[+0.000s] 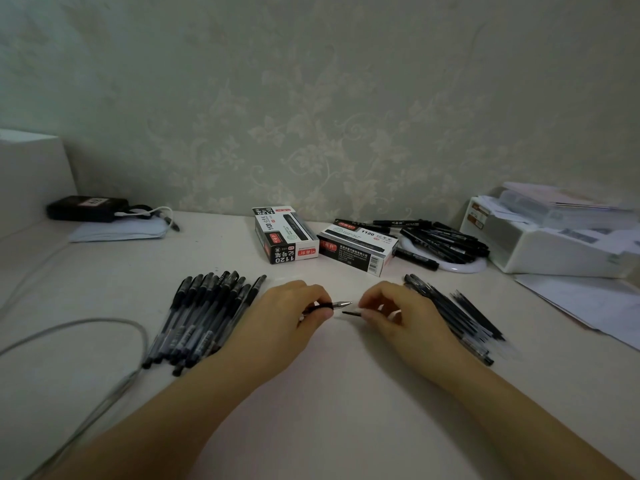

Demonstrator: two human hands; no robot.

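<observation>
Over the middle of the white bench (329, 393), the left hand (280, 317) has its grip curled round a gel pen (333, 305), metal tip pointing right. The right hand (398, 317) pinches a thin black pen part (351, 312) just beside that tip.

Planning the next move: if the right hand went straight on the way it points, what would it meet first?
Probably the pen in the left hand: the right hand points left, its pinched black piece just short of the pen's tip, though depth is unclear.
</observation>
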